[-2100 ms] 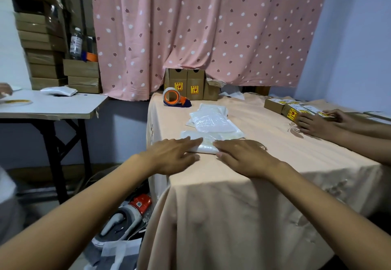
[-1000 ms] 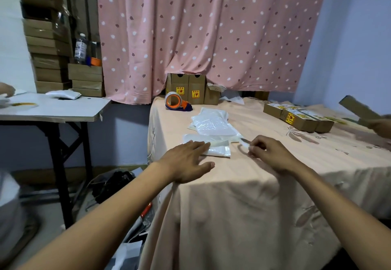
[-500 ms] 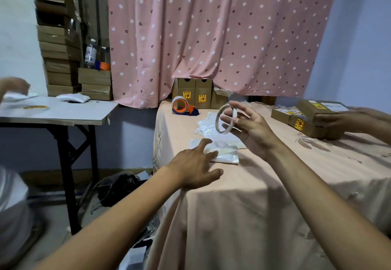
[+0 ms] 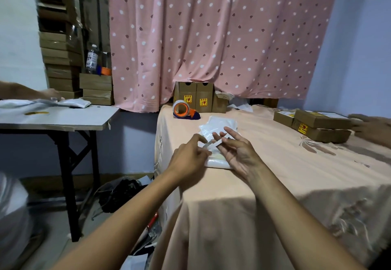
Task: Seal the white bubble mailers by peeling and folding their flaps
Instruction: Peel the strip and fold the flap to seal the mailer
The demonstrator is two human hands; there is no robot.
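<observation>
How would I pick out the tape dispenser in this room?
Look under the pink dotted curtain, where a table draped in peach cloth stands. At its far left corner, beside two upright brown boxes, sits the tape dispenser. Nothing else on that table has its orange hub and dark blue handle.

A small, domestic-looking packing and mail-order room. Flat cardboard boxes [image 4: 61, 58] are stacked high at far left. White bubble mailers [image 4: 220, 123] and an orange tape dispenser [image 4: 184, 110] lie on a cloth-draped counter [image 4: 275, 174], with yellow-labelled cartons [image 4: 195, 97] at its far edge and shipping boxes [image 4: 317, 125] on its right. A pink dotted curtain [image 4: 211, 36] hangs behind, and a white-topped second counter [image 4: 63, 117] stands at left.
</observation>
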